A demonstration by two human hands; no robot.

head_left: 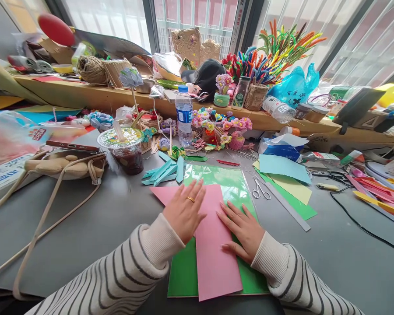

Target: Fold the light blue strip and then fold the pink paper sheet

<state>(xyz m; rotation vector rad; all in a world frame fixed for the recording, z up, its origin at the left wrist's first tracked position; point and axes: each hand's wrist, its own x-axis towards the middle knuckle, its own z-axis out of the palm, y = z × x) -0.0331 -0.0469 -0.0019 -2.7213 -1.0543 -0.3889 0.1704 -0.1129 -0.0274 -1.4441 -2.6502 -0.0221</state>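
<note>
The pink paper sheet [213, 245] is lying folded lengthwise on a green cutting mat [184, 273], and both hands are pressing it flat. The left hand [184, 212], fingers spread, is bearing down on its upper left part; the right hand [244, 227], palm down, is flattening its right edge. The fold looks made, the crease only half pressed. Scissors [260, 189] and a steel ruler [287, 205] are lying just right of the right hand, teal paper strips [164, 171] beyond the left.
</note>
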